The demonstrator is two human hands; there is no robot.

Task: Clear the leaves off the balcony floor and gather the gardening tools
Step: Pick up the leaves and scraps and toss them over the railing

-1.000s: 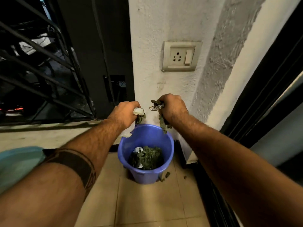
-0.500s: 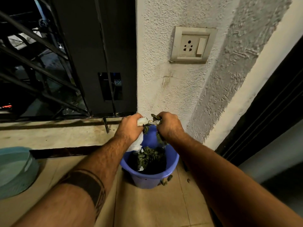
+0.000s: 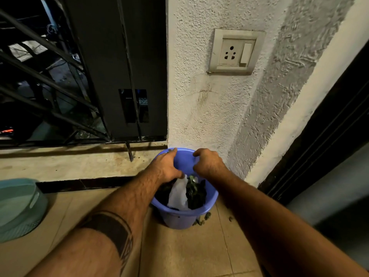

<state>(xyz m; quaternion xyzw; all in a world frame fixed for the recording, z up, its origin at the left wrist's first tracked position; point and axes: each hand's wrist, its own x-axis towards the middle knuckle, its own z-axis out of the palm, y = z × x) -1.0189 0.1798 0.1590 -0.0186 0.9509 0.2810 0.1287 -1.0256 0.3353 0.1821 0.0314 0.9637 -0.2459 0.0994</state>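
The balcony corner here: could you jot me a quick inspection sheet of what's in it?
Surface: beige tiled floor.
Job's things: blue bucket by the wall, holding leaves and white paper; stray leaves on the floor at its base.
Clutter: teal tub on the left.
Hands: left hand and right hand over the bucket; grip unclear.
Cables: nothing seen.
Surroundings: wall socket, black railing.
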